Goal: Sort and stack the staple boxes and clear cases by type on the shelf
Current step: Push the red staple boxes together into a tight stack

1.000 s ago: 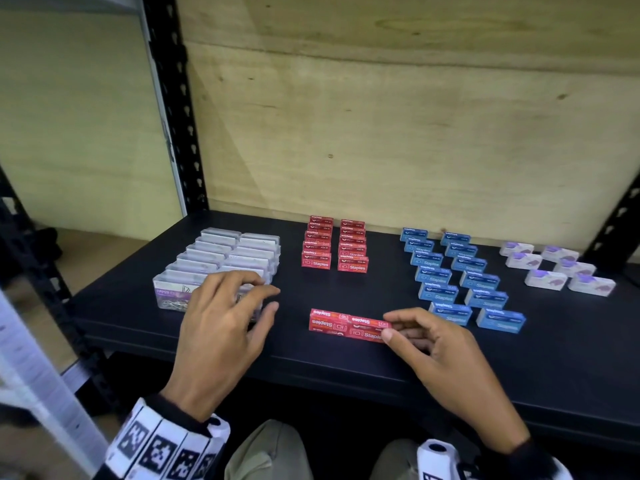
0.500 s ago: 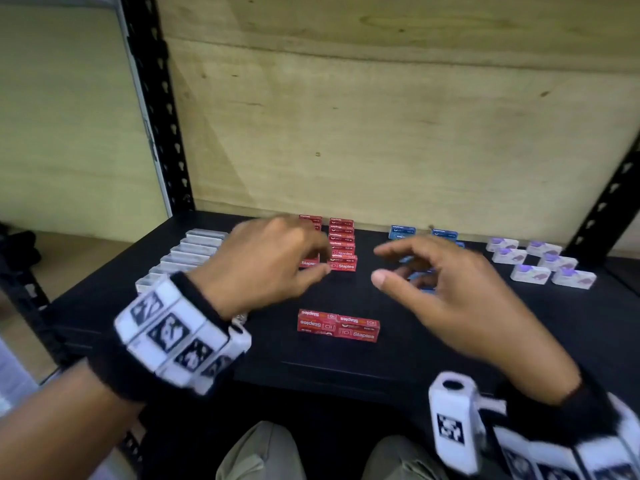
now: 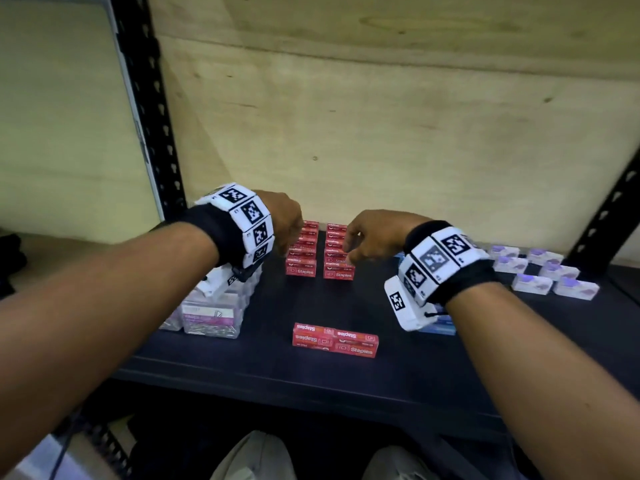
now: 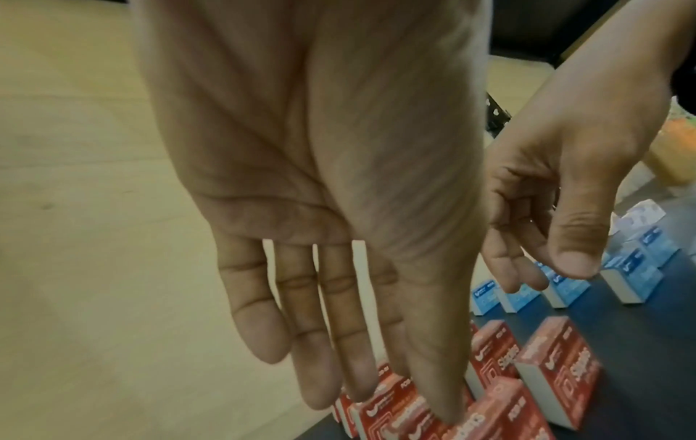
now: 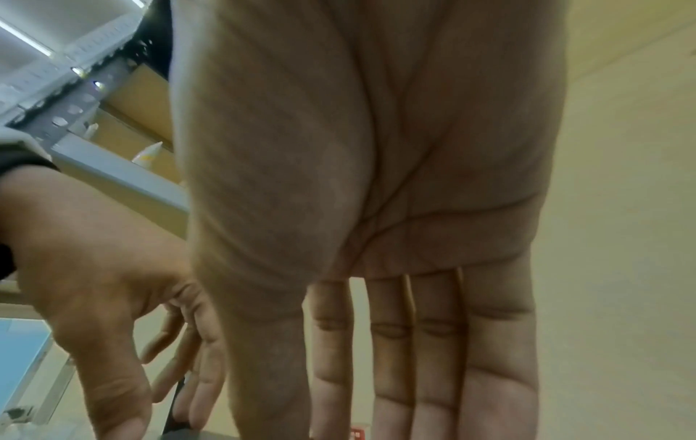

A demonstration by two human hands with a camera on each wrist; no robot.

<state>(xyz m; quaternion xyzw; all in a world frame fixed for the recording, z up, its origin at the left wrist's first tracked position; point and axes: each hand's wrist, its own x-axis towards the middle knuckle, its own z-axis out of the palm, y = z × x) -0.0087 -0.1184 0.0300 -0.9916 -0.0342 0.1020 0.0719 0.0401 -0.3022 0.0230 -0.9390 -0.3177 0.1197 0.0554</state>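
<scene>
Two rows of red staple boxes [image 3: 302, 268] run toward the back of the black shelf [image 3: 346, 386]. My left hand [image 3: 286, 225] hovers over the left row with straight fingers [image 4: 331, 342], and its thumb tip touches a red box [image 4: 501, 416]. My right hand [image 3: 367, 237] is over the right row [image 3: 339, 271], fingers straight in the right wrist view [image 5: 437, 372], holding nothing. A pair of red boxes [image 3: 335, 340] lies end to end near the front edge. Clear cases of clips [image 3: 212, 315] stand at the left, partly hidden by my left wrist.
Blue staple boxes [image 3: 437, 328] sit behind my right wrist, mostly hidden. White boxes with purple tops [image 3: 538, 273] are at the right. A plywood back wall [image 3: 381, 150] closes the shelf, with black uprights [image 3: 152, 116] at both sides.
Both hands left the front of the shelf and reached back to the two red rows. The pair of red boxes stayed at the front edge.
</scene>
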